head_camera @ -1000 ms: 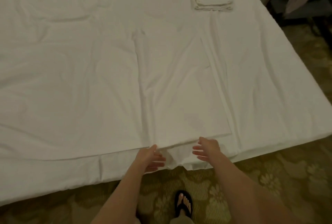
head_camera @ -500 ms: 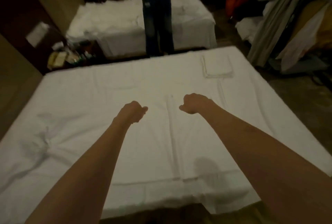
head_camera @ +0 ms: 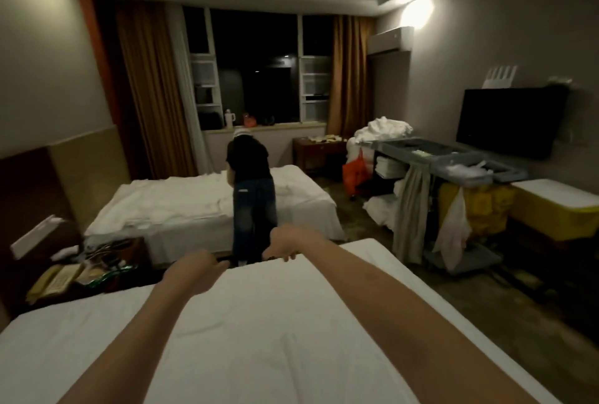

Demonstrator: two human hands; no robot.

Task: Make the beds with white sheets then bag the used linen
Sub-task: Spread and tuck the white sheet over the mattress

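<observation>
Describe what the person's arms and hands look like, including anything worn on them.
Both forearms are bare from the bottom edge of the frame up to the wrists: no sleeve shows. The left hand and the right hand are bare as well, without gloves. No watch, bracelet or ring can be made out, though the room is dim and the picture somewhat blurred.

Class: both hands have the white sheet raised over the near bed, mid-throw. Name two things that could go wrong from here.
1. The left hand and right hand grip the white sheet close together, so it may land bunched or crooked.
2. A person in dark clothes stands just beyond the near bed, at the far bed; a hard throw might hit them.
</observation>
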